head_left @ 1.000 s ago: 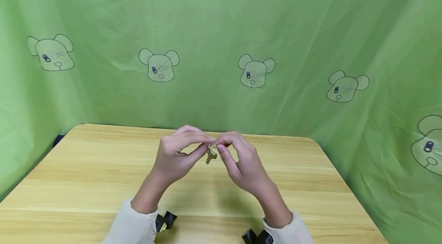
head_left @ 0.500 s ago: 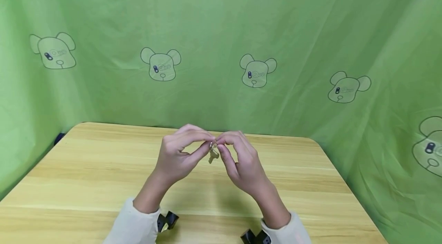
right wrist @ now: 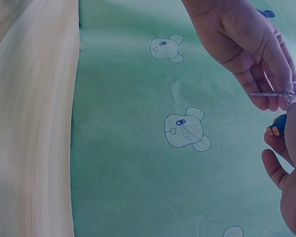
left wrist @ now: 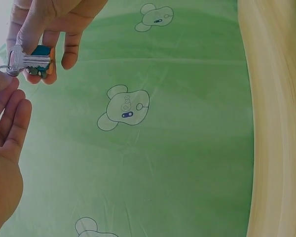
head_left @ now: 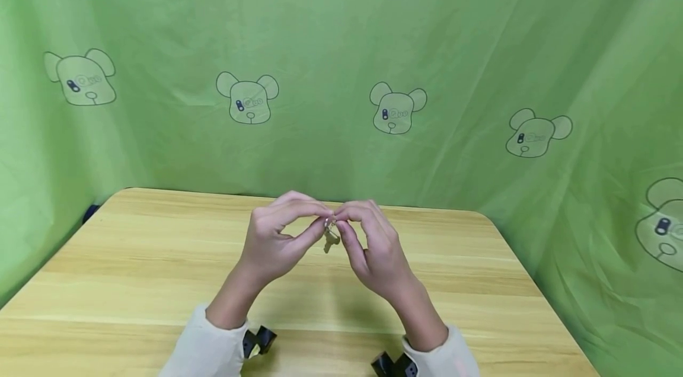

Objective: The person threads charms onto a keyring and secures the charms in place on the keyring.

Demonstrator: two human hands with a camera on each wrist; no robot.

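Observation:
A metal key hangs on a ring between the two hands in the head view, over the table. The left hand pinches the ring with thumb and fingertips. Opposite it, the right hand holds a small blue and orange piece that shows behind the key in the left wrist view. Its exact kind is hidden by the fingers. Fingertips of both hands meet above the ring. In the right wrist view the key is seen edge-on against the left fingers, with the blue piece under the right thumb.
A light wooden table lies beneath the hands. Green cloth printed with bear heads stands behind and at the sides. A black device sits at the left cuff, another at the right.
The key has swung slightly to the right, and more of the ring shows. Both hands keep nearly the same place, the left a touch farther right.

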